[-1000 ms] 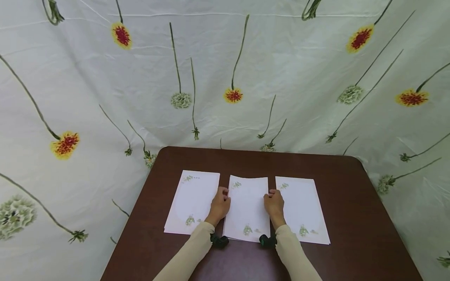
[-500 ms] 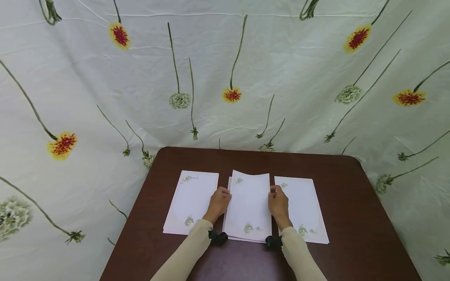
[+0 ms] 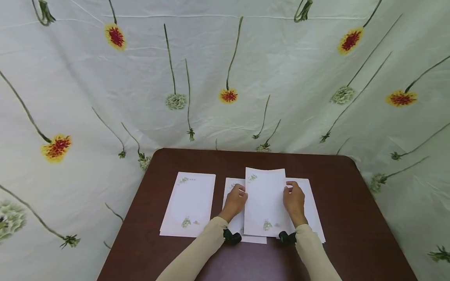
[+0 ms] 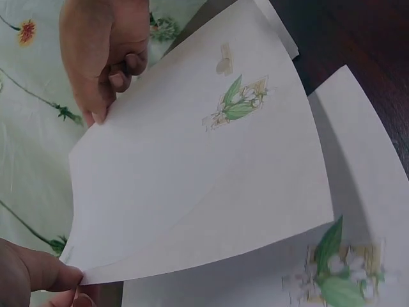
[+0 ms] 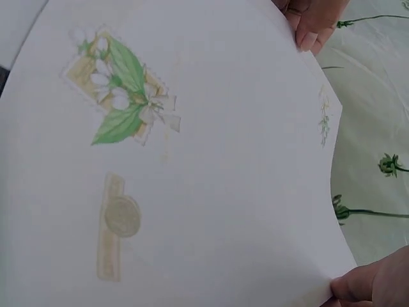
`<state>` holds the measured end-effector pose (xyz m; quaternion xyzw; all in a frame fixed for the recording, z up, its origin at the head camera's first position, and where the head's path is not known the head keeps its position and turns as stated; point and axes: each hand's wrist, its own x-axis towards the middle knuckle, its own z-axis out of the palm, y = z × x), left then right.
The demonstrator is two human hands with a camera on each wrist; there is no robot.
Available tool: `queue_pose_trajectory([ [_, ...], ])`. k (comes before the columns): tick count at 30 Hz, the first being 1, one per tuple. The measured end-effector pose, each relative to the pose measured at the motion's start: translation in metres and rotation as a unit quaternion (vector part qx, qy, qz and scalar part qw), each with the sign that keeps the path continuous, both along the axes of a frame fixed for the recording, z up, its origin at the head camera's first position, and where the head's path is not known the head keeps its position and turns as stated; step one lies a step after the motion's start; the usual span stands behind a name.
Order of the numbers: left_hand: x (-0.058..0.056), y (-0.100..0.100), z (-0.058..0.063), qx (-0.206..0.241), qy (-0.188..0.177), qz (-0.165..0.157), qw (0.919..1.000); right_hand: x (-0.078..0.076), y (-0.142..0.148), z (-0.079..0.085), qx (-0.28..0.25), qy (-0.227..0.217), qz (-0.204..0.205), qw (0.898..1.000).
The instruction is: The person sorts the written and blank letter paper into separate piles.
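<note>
A white sheet of paper (image 3: 265,203) with printed green-and-white flowers is held up between both hands, bowed slightly along its length. My left hand (image 3: 234,202) pinches its left edge between thumb and fingers; my right hand (image 3: 294,201) pinches the right edge. In the left wrist view the left thumb (image 4: 48,272) lies on a corner of the lifted sheet. Beneath it, partly covered, is the middle stack of paper (image 3: 254,239). The lifted sheet also overlaps the right stack of paper (image 3: 311,210).
On the left of the brown table (image 3: 183,257) lies another stack of similar printed paper (image 3: 188,205). A white flower-patterned cloth (image 3: 197,78) hangs behind and beside the table. Dark wrist straps with cameras (image 3: 232,237) sit below the hands.
Both hands have lifted the top sheet off the middle stack and carried it rightward, until it partly covers the right stack. The view has shifted slightly too.
</note>
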<state>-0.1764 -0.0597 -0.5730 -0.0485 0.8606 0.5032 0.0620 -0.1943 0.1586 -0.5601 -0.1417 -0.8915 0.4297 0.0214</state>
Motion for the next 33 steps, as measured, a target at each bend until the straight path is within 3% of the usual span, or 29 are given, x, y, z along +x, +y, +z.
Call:
queue_pose_trajectory([
  [10, 0.001, 0.04, 0.002, 0.025, -0.022, -0.038, 0.9987, -0.002, 0.036, -0.005, 0.01, 0.004, -0.037, 0.999],
  [22, 0.004, 0.068, -0.008, 0.015, -0.016, -0.135, 0.9906, -0.001, 0.068, -0.019, 0.037, 0.0, -0.056, 0.998],
  [33, 0.005, 0.078, -0.003, 0.043, -0.05, -0.143, 0.9875, -0.001, 0.08, -0.021, 0.039, -0.027, -0.076, 0.996],
])
